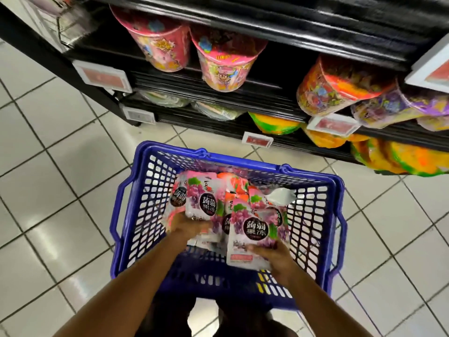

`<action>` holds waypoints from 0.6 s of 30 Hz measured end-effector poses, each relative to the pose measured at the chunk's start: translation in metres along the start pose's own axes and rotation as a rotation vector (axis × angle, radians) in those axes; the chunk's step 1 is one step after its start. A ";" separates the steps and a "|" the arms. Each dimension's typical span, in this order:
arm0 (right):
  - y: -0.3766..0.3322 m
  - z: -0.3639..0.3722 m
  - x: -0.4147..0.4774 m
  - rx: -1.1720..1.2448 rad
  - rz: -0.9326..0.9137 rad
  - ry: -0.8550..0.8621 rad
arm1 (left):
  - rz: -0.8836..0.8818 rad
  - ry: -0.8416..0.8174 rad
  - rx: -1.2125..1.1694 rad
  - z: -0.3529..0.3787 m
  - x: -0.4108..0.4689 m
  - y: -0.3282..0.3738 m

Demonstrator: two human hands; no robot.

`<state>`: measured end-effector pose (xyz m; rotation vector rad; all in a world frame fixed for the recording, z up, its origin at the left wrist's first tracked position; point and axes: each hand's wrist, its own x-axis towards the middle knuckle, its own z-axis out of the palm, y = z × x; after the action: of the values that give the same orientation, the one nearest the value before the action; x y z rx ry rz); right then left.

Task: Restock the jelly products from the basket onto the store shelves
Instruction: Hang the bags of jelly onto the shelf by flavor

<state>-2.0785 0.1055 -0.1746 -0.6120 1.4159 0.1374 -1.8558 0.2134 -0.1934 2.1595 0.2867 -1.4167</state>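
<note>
In the blue basket (243,161) the left hand (188,226) and right hand (275,257) each grip a grape jelly pouch by its lower end, left pouch (206,203) and right pouch (254,229) both lying lengthwise toward 12 o'clock, where the shelves (218,97) stand

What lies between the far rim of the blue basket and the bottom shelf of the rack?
In the head view, only bare white floor tiles lie between the basket and the bottom shelf. A price tag hangs from the shelf's edge.
</note>
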 end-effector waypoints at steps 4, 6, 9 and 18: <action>-0.016 0.004 -0.059 0.105 -0.078 -0.031 | -0.049 -0.103 -0.119 -0.029 -0.067 0.013; -0.034 0.010 -0.100 0.140 -0.096 0.056 | -0.044 -0.172 -0.168 -0.052 -0.116 0.030; -0.074 0.024 -0.179 0.160 -0.211 0.096 | 0.041 -0.218 -0.231 -0.095 -0.198 0.064; -0.200 0.076 -0.477 0.183 -0.582 0.028 | 0.303 -0.446 -0.374 -0.247 -0.474 0.200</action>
<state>-2.0066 0.1000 0.3429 -0.8479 1.2094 -0.4584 -1.7740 0.2333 0.3708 1.4723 0.0463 -1.4805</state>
